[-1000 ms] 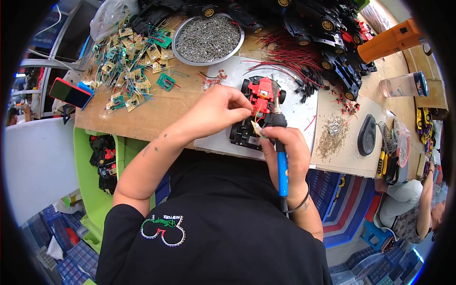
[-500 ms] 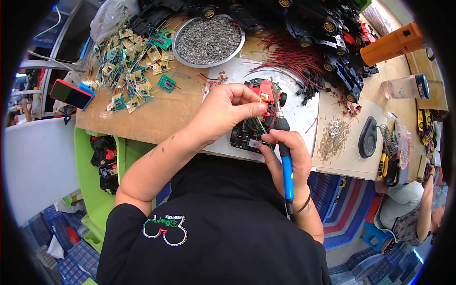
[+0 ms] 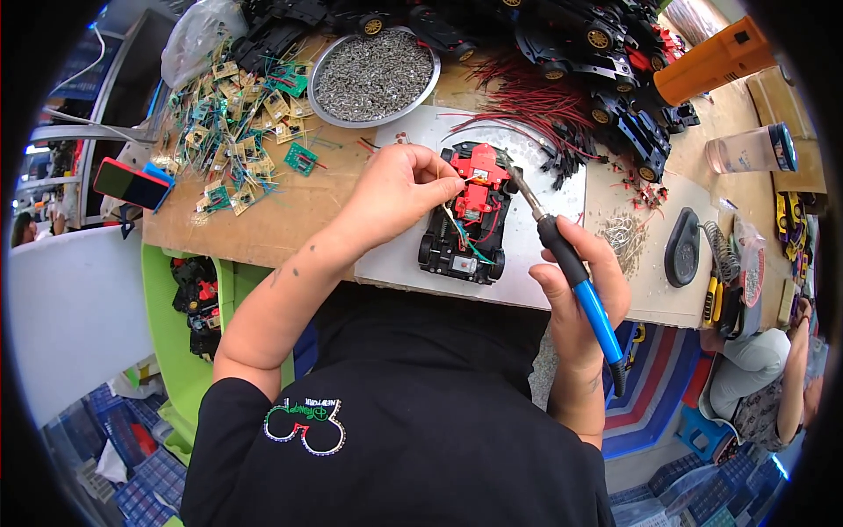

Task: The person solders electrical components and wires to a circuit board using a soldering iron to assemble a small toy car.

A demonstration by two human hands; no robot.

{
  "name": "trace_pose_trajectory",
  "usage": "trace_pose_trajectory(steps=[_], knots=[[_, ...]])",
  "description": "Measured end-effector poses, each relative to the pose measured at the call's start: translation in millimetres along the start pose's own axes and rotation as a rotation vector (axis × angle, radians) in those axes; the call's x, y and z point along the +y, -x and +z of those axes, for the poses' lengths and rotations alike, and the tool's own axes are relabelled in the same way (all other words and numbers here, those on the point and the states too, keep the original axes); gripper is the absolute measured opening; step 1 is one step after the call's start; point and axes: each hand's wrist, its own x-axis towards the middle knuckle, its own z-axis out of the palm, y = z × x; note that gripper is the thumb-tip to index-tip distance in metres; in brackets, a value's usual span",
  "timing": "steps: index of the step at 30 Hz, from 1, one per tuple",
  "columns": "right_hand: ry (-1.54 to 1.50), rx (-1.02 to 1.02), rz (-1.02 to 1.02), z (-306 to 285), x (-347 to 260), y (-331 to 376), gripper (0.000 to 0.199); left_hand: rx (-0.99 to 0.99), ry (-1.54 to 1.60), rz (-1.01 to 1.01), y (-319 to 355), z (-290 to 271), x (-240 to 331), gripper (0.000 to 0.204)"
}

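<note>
A toy car chassis (image 3: 461, 264), black with a red centre housing (image 3: 479, 165), lies on a white sheet in front of me. My left hand (image 3: 393, 195) reaches over its left side, thumb and forefinger pinched on a thin light-coloured wire (image 3: 471, 178) by the red housing. Green and red wires trail across the rear half. To the right, my right hand (image 3: 597, 294) grips a soldering iron (image 3: 594, 312) with a blue and black handle. Its metal tip points up and left, beside the front right wheel; whether it touches anything I cannot tell.
A round metal bowl (image 3: 435, 84) of small metal parts stands behind, with a heap of wired circuit boards (image 3: 241, 149) to its left. Red wires (image 3: 522, 97) and black toy cars (image 3: 632, 132) crowd the back right. A dark oval stand with a coil (image 3: 681, 250) sits right.
My right hand has drawn the soldering iron right, away from the chassis, and tilted it. My left hand has shifted slightly left. More of the chassis now shows.
</note>
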Motion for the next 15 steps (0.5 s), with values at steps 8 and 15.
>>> trace_pose_trajectory(steps=[8, 15], knots=[[0.141, -0.035, 0.054, 6, -7, -6, 0.022, 0.036, -0.104, -0.005, 2, 3, -7, 0.012], [0.157, -0.011, 0.012, 14, -4, -11, 0.020, 0.060, -0.118, 0.021, 3, 6, -7, 0.013]])
